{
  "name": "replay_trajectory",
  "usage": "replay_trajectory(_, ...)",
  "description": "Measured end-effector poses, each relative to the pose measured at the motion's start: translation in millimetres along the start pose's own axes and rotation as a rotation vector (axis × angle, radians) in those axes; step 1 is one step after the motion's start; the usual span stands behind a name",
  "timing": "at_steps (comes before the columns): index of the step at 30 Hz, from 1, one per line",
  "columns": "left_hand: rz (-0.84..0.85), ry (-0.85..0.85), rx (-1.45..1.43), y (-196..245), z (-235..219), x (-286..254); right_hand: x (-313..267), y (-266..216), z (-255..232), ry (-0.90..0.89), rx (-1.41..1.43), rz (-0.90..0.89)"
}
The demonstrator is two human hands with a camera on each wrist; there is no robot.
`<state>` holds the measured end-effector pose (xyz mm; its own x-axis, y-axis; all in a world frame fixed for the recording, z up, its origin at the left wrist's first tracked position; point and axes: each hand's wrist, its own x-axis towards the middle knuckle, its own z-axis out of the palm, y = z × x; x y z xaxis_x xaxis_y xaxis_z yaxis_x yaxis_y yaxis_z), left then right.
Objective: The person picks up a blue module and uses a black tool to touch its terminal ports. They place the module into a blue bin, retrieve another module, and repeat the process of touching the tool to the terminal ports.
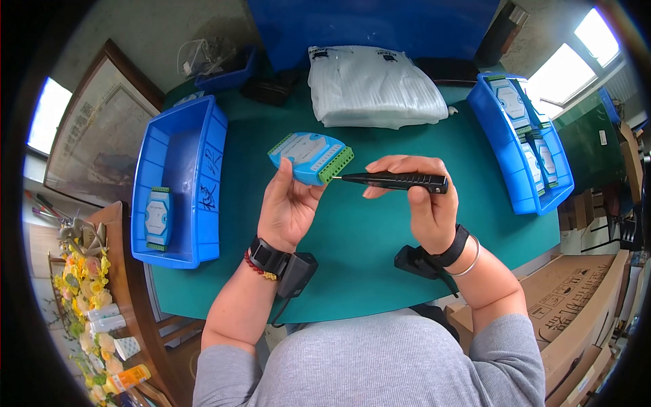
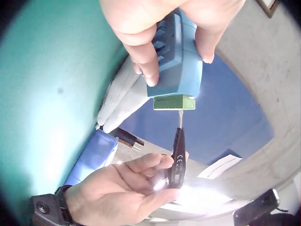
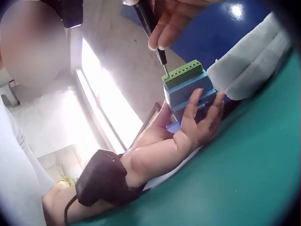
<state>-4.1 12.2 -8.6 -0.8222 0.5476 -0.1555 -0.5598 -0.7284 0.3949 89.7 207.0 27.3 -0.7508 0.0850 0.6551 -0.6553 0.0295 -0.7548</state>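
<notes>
We find a light-blue module (image 1: pixel 304 153) held in mid-air above the green worktop (image 1: pixel 366 271), its green terminal block (image 1: pixel 337 165) facing right. The left hand (image 1: pixel 290 203) has a closed grip on the module, thumb and fingers at its sides; the right hand (image 1: pixel 434 203) pinches a black screwdriver (image 1: pixel 400 180) whose metal tip meets one end of the terminal block. We judge a slip the main risk: only fingers brace the module, so a hard push or a tilted shaft could send the tip skidding toward the left hand, or twist the module loose and drop it. Around this, we note a left bin (image 1: pixel 207 234) in blue with one similar module (image 1: pixel 159 216) inside, a matching right bin (image 1: pixel 499 163) holding several more modules (image 1: pixel 510 103), and a white bundle (image 1: pixel 376 88) at the back, before a blue panel (image 1: pixel 366 20). Beyond, the room shows a framed picture (image 1: pixel 91 129) and flowers (image 1: pixel 95 298) on the left, bright windows (image 1: pixel 566 73) and a cardboard box (image 1: pixel 576 292) on the right.
</notes>
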Motion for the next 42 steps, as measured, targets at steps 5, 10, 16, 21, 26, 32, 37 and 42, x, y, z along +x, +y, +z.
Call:
replay_trajectory(5, 0.021, 0.019, 0.033, 0, 2, 0, -1, 0, 1, -0.046, -0.061, -0.055)
replay_trajectory(10, 0.033, 0.04, 0.035, 0, 1, 1, 1, -1, 0, -0.01, 0.014, -0.016)
replay_trajectory(16, 0.029, 0.037, 0.019, 0, 0, 0, 0, -1, 2, -0.005, 0.031, 0.02)
replay_trajectory(21, 0.041, 0.007, 0.046, 1, -2, 1, 0, -1, 1, -0.004, 0.006, 0.019)
replay_trajectory(26, 0.145, -0.024, 0.126, 2, 1, -1, 4, -6, -1, 0.198, 0.146, 0.139)
replay_trajectory(32, 0.295, -0.083, 0.323, 4, 5, -10, 13, -3, -9, 0.209, 0.247, 0.607)
replay_trajectory(37, 0.343, -0.218, 0.529, -11, 20, -21, 8, 4, 1, -0.012, 0.298, 0.88)
replay_trajectory(42, 0.291, -0.279, 0.747, -8, 24, -21, 14, -3, -4, 0.025, 0.219, 0.904)
